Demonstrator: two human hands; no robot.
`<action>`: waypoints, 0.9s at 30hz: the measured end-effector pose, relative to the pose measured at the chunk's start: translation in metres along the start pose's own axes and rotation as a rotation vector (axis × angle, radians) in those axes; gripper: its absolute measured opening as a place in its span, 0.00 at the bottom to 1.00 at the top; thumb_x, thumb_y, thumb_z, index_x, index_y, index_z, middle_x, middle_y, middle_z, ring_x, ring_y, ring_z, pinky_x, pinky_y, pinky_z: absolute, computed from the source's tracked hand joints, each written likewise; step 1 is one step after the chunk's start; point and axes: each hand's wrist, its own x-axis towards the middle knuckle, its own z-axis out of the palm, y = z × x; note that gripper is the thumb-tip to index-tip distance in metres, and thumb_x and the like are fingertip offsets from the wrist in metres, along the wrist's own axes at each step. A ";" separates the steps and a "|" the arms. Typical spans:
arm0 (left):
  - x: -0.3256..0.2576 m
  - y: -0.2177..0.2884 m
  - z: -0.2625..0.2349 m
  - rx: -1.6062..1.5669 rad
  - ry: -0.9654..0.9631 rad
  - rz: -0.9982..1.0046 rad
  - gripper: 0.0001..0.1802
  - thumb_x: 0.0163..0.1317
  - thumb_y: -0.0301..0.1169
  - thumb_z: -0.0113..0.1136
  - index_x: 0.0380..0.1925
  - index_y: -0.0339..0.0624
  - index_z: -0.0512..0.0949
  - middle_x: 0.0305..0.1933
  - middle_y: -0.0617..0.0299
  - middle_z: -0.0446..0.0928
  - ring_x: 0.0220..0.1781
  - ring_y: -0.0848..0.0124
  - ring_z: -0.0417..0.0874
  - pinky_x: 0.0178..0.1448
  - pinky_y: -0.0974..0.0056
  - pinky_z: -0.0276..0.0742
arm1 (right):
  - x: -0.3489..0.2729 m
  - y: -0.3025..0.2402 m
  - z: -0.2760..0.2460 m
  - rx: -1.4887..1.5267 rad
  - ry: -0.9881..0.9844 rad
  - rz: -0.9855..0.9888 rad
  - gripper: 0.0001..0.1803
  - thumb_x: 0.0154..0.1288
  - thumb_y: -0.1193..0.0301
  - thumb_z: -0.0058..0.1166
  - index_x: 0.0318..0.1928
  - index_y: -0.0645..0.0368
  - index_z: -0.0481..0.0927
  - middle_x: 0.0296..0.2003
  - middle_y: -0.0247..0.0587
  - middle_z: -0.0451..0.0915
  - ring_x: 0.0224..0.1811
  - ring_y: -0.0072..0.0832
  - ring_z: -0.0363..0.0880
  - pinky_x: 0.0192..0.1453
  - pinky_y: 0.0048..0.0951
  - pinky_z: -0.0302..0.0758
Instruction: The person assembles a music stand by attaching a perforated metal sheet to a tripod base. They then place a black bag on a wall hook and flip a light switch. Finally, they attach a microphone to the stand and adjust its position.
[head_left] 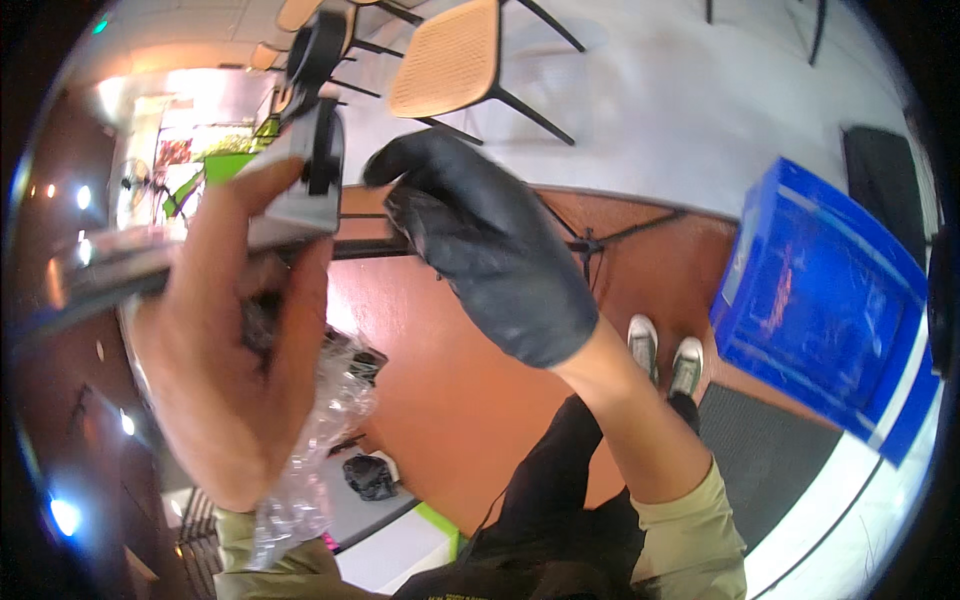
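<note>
Left hand [235, 330] grips grey device [300, 190], clear wrapper [320, 440].

Grey device [300, 190] blurred (left end cut off), kind unclear.

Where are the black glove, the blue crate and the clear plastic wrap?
black glove [490, 255], head view, back of the gloved right hand
blue crate [815, 295], head view, its side wall
clear plastic wrap [320, 440], head view, crinkled part below the bare left hand

Grey metal bar [300, 205] w/ black clamp [322, 150], held up, crumpled clear plastic [320, 440] below
</note>
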 end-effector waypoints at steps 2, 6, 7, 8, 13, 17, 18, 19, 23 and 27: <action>-0.004 -0.003 -0.002 -0.019 -0.001 0.022 0.21 0.60 0.17 0.56 0.54 0.41 0.75 0.19 0.65 0.75 0.21 0.83 0.71 0.26 0.75 0.63 | -0.001 0.015 -0.005 -0.249 0.006 -0.281 0.10 0.65 0.73 0.52 0.45 0.60 0.72 0.28 0.45 0.72 0.27 0.38 0.73 0.33 0.34 0.70; -0.004 -0.002 0.003 -0.071 0.053 0.093 0.18 0.59 0.16 0.55 0.51 0.36 0.76 0.22 0.66 0.74 0.21 0.84 0.69 0.26 0.76 0.59 | 0.015 0.016 -0.007 -0.521 0.016 -0.631 0.13 0.60 0.76 0.57 0.44 0.60 0.71 0.31 0.46 0.74 0.30 0.42 0.76 0.34 0.37 0.72; -0.019 -0.004 -0.013 -0.008 0.068 0.034 0.18 0.59 0.16 0.56 0.50 0.35 0.76 0.24 0.66 0.75 0.22 0.83 0.70 0.26 0.76 0.60 | 0.014 0.020 0.017 -0.458 -0.019 -0.649 0.13 0.59 0.77 0.58 0.44 0.60 0.71 0.31 0.46 0.74 0.31 0.42 0.76 0.34 0.37 0.72; 0.008 -0.010 0.012 -0.127 0.053 0.156 0.17 0.59 0.16 0.56 0.49 0.33 0.76 0.26 0.65 0.76 0.23 0.83 0.71 0.27 0.76 0.63 | 0.023 0.017 -0.014 -0.589 0.031 -0.678 0.14 0.58 0.77 0.59 0.44 0.60 0.72 0.31 0.45 0.74 0.31 0.42 0.77 0.34 0.37 0.73; -0.022 -0.034 0.011 -0.367 0.217 0.319 0.12 0.60 0.18 0.57 0.44 0.32 0.77 0.34 0.59 0.79 0.32 0.78 0.81 0.35 0.73 0.74 | 0.028 0.029 0.009 -0.795 0.086 -1.087 0.10 0.63 0.76 0.58 0.45 0.62 0.76 0.29 0.36 0.78 0.30 0.25 0.74 0.33 0.26 0.71; 0.005 -0.047 0.032 -0.650 0.096 0.414 0.11 0.60 0.19 0.57 0.43 0.32 0.77 0.35 0.58 0.80 0.34 0.76 0.82 0.38 0.72 0.76 | 0.041 0.037 -0.008 -1.025 0.176 -1.242 0.11 0.60 0.73 0.59 0.41 0.60 0.73 0.28 0.45 0.77 0.28 0.45 0.77 0.30 0.39 0.73; 0.016 -0.049 0.039 -0.666 0.096 0.457 0.11 0.60 0.19 0.57 0.43 0.32 0.77 0.35 0.58 0.80 0.34 0.76 0.82 0.38 0.72 0.76 | 0.047 0.033 -0.020 -1.055 0.200 -1.289 0.10 0.60 0.73 0.59 0.40 0.60 0.73 0.27 0.45 0.77 0.27 0.45 0.77 0.29 0.39 0.72; 0.016 -0.045 0.039 -0.656 0.109 0.483 0.11 0.59 0.20 0.57 0.43 0.33 0.77 0.35 0.58 0.80 0.35 0.75 0.82 0.38 0.71 0.76 | 0.049 0.028 -0.023 -1.047 0.213 -1.338 0.10 0.60 0.73 0.59 0.40 0.60 0.73 0.26 0.45 0.77 0.26 0.45 0.77 0.28 0.40 0.72; 0.004 -0.049 0.030 -0.487 0.154 0.497 0.12 0.59 0.21 0.58 0.44 0.33 0.77 0.36 0.57 0.80 0.35 0.73 0.82 0.39 0.69 0.77 | 0.050 0.030 -0.009 -1.024 0.211 -1.414 0.09 0.61 0.73 0.58 0.39 0.60 0.74 0.24 0.45 0.76 0.24 0.45 0.77 0.27 0.40 0.72; -0.008 -0.059 0.030 -0.285 0.201 0.474 0.13 0.58 0.23 0.58 0.44 0.34 0.78 0.36 0.57 0.81 0.36 0.71 0.83 0.41 0.67 0.77 | 0.051 0.050 0.002 -0.927 0.242 -1.416 0.05 0.64 0.75 0.56 0.38 0.61 0.74 0.22 0.48 0.75 0.22 0.46 0.75 0.25 0.39 0.70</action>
